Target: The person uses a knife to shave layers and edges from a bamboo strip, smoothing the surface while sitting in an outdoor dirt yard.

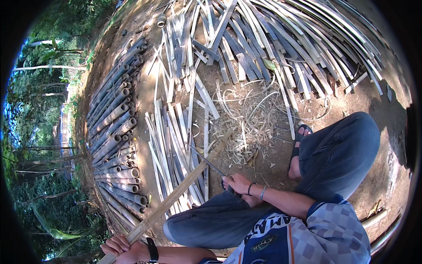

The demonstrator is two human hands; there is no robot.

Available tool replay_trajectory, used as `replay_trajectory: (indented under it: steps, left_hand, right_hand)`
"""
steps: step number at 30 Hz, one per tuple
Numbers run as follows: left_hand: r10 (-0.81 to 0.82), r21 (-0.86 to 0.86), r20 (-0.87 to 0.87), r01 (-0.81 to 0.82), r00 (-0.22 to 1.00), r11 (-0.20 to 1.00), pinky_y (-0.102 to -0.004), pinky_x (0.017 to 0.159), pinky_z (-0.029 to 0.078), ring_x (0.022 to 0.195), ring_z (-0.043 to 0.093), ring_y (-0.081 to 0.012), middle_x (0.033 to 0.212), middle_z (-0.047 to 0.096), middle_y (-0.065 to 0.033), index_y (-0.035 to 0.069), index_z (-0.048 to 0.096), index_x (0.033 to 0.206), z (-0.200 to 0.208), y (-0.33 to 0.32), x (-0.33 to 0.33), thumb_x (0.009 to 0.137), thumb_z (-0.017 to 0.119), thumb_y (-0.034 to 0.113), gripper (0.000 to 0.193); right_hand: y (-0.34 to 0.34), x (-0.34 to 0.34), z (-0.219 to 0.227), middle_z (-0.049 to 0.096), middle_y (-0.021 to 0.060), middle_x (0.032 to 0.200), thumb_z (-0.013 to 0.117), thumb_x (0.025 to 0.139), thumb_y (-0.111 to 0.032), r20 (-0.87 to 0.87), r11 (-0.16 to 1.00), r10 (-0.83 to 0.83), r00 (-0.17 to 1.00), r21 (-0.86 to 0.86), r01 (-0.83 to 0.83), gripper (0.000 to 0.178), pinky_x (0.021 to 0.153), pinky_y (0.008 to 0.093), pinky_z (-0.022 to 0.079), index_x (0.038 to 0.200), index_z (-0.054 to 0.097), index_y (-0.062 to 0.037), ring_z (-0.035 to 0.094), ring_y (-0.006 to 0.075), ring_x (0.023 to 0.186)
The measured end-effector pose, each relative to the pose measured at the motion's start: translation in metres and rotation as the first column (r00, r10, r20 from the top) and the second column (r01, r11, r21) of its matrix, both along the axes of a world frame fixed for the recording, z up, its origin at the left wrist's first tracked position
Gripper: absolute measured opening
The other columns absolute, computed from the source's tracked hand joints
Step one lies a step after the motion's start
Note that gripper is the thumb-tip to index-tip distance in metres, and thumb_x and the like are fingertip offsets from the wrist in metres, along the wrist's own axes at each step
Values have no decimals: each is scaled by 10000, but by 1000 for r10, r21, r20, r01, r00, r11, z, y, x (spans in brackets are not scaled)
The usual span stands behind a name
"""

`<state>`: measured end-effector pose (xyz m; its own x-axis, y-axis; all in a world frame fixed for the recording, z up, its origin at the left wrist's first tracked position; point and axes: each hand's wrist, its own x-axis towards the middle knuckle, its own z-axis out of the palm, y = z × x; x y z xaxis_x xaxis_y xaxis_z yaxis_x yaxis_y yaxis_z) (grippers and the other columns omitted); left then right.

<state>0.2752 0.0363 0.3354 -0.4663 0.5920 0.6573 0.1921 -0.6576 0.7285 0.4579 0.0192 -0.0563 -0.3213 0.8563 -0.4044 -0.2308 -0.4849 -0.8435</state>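
Note:
My left hand (119, 249) at the lower left grips the near end of a long split bamboo strip (184, 182), which slants up to the right over my knee. My right hand (238, 183) holds the handle of a knife (210, 163), and its thin blade lies across the strip near the middle. Bracelets circle my right wrist and a dark watch my left. I sit with my legs in blue jeans, a sandalled foot (300, 133) on the bare earth.
A stack of round bamboo tubes (115, 132) lies at the left. Pale split strips (173, 141) are piled under the held strip. A wide fan of grey slats (272, 44) covers the ground beyond. Curled shavings (246, 119) litter the dirt in front of me.

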Motion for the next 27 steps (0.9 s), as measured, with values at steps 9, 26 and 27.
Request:
replay_trajectory:
  steps: [9, 26, 27]
  left_hand:
    - [217, 23, 77, -219, 973, 975, -192, 331, 151, 409, 185, -71, 520, 229, 19, 138, 237, 604, 0, 6, 27, 873, 176, 733, 655]
    - [288, 5, 89, -289, 954, 957, -198, 322, 123, 397, 150, -74, 505, 213, 16, 136, 229, 596, 3, 11, 47, 873, 138, 733, 664]
    - [274, 7, 85, -275, 958, 961, -197, 321, 124, 396, 154, -74, 505, 214, 16, 134, 231, 597, 4, 10, 47, 871, 141, 736, 667]
  right_hand:
    - [-9, -28, -43, 611, 177, 712, 442, 934, -489, -160, 987, -108, 981, -137, 87, 552, 661, 424, 451, 758, 576, 17, 570, 316, 663]
    - [17, 7, 10, 555, 130, 517, 430, 912, -571, 199, 984, 170, 965, 15, -177, 678, 554, 412, 473, 606, 559, 19, 611, 268, 530]
    - [18, 8, 18, 552, 135, 511, 426, 909, -583, 195, 983, 184, 963, -19, -184, 693, 550, 411, 473, 601, 557, 24, 609, 274, 523]
